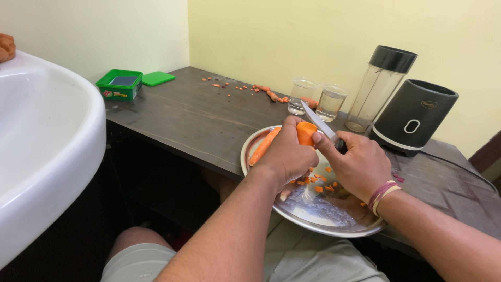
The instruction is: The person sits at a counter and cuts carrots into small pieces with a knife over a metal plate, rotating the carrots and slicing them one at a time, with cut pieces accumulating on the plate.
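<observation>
My left hand (284,154) grips an orange carrot (306,132), held upright over a round steel plate (313,219). My right hand (357,164) holds a knife (315,119) by its handle, the blade resting against the carrot's top. A second whole carrot (264,146) lies on the plate's left side. Several small orange carrot pieces (318,183) lie on the plate under my hands.
Two clear glasses (302,96) (332,102), a blender jar (381,89) and black blender base (412,116) stand at the back of the dark wooden table (182,120). Carrot scraps (261,91) lie beyond. A green box (120,84) and lid (157,78) sit far left. A white sink (42,146) is left.
</observation>
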